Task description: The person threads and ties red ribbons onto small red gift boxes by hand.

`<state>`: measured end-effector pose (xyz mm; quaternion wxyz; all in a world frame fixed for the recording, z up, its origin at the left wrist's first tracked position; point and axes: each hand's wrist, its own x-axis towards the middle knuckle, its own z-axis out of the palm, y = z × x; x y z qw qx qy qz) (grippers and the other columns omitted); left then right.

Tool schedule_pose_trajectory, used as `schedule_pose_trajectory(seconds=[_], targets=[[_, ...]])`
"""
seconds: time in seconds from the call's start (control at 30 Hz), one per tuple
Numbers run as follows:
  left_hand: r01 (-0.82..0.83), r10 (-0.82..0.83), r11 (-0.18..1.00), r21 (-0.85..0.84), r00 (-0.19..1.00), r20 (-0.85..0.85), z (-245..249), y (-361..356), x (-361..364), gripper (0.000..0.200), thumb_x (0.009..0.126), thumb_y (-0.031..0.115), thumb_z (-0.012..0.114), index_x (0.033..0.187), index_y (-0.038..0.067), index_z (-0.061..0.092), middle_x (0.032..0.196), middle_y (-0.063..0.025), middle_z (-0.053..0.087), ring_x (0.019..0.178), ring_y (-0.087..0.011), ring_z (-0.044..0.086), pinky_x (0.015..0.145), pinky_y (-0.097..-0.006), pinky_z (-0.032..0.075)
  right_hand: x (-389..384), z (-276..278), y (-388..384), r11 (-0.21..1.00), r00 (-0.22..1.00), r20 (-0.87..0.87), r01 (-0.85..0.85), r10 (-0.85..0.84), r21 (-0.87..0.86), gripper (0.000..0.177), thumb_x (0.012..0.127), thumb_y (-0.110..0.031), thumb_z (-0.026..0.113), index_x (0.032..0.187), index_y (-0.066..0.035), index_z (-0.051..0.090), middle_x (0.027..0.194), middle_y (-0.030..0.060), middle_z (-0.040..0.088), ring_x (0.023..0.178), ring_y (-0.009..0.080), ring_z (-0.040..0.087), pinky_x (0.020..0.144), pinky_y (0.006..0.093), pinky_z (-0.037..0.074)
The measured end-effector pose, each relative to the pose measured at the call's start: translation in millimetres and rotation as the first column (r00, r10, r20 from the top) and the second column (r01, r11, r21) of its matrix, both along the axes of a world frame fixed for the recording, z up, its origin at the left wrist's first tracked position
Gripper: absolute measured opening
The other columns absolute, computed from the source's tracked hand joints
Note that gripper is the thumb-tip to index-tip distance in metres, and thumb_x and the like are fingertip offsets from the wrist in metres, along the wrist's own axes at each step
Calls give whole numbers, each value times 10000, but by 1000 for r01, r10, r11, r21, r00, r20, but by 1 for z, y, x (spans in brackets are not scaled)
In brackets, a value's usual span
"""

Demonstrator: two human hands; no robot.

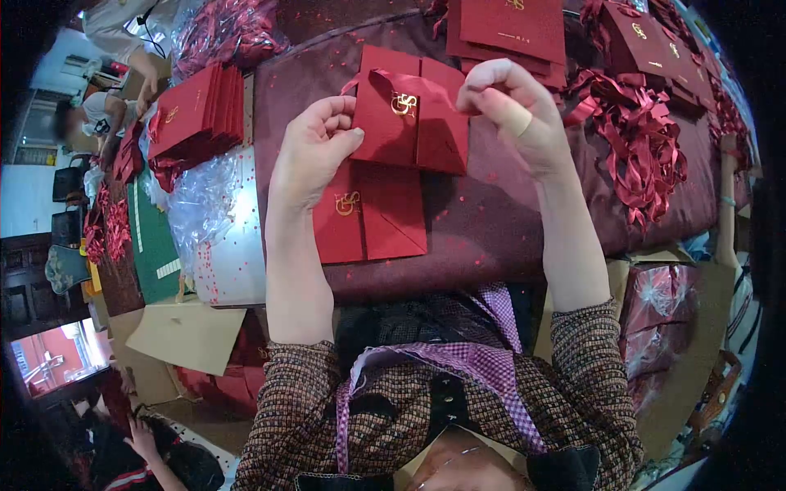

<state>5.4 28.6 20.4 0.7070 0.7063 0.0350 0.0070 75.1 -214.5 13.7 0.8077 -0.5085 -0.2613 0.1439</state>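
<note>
A red paper gift bag (389, 135) with a gold emblem is held up over the table in front of me. My left hand (315, 151) is closed on its left edge, thumb on the front face. A shiny red ribbon (417, 84) runs across the upper part of the bag towards my right hand (520, 114). The fingers of that hand are pinched by the bag's right edge, on the ribbon's end as far as I can see. Under the held bag lies another red bag (368, 221), flat on the dark red tablecloth (491, 237).
Loose red ribbons (634, 147) lie in a heap at the right. Stacked red bags (196, 114) stand at the left near clear plastic wrap (201, 204); more red bags (512, 33) lie at the back. Open cardboard boxes (184, 331) flank me. Other people work at the left.
</note>
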Motion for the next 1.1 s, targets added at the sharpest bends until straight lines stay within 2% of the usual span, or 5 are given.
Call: schedule_pose_trajectory(seconds=[0.23, 0.37, 0.47, 1.03, 1.1], targets=[[9, -9, 1000, -30, 1000, 3, 5, -5, -7, 367, 797, -62, 582, 1158, -71, 519, 927, -29, 584, 832, -68, 549, 749, -190, 459, -24, -3, 23, 988, 995, 92, -34, 48, -151, 114, 877, -69, 572, 971, -7, 549, 924, 24, 582, 879, 91, 537, 803, 254, 448], [57, -58, 998, -38, 998, -16, 12, -14, -11, 368, 798, -67, 589, 1159, -73, 518, 931, -33, 577, 835, -69, 543, 751, -191, 464, -24, -10, 32, 897, 835, 548, 272, -41, -348, 137, 802, -75, 637, 920, -44, 574, 851, 111, 640, 814, 278, 618, 744, 333, 445], [46, -46, 999, -19, 999, 3, 8, -17, -12, 368, 799, -72, 591, 1159, -71, 518, 930, -37, 579, 843, -71, 544, 748, -196, 467, -25, -14, 36, 823, 673, 737, 450, -58, -346, 135, 789, -89, 652, 892, -62, 570, 814, 88, 629, 787, 275, 609, 724, 355, 419], [43, -42, 998, 43, 999, -17, 7, -28, -12, 294, 789, -52, 617, 1074, -56, 546, 906, -35, 588, 811, -74, 539, 732, -204, 462, -27, -24, 43, 754, 536, 832, 604, -144, -259, 124, 749, -40, 616, 842, -67, 538, 731, 81, 590, 726, 262, 593, 693, 364, 393], [38, -37, 999, 39, 999, -14, 5, -28, -11, 275, 789, -48, 618, 1056, -53, 552, 888, -28, 591, 792, -68, 537, 714, -200, 458, -26, -26, 44, 727, 414, 896, 663, -158, -179, 136, 733, -49, 630, 835, -73, 543, 719, 73, 578, 716, 261, 584, 693, 368, 394]])
